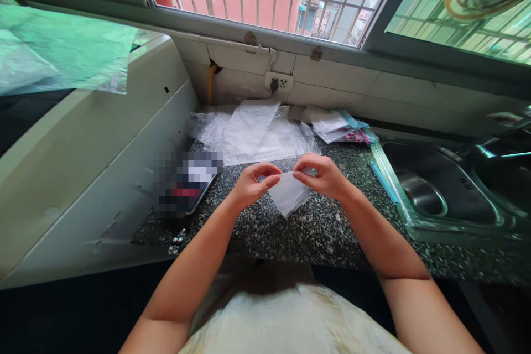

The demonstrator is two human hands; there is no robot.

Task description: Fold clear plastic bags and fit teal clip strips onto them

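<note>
Both sets of fingertips are pinched shut on the top edge of one small clear plastic bag. The left hand clamps it between thumb and forefinger at the left corner, and the right hand does the same at the right corner. The bag hangs slack between them, a little above the speckled granite counter, with one lower corner pointing down.

As for progress, it looks early or mid-way to me: only this one bag is in hand, and its mouth appears shut or barely parted. I see nothing inside it. Behind the hands a loose heap of clear plastic bags lies against the tiled wall, and to its right sits a smaller stack of packets with pink and blue edges, so plenty appears unhandled.

Hard to read: whether the bag is open at all, since the plastic is see-through and the fingers cover its rim. A flat object left of the hands is blurred out. The steel sink runs off to the right, its tap cut by the frame. A large white appliance fills the left side, only partly shown.
</note>
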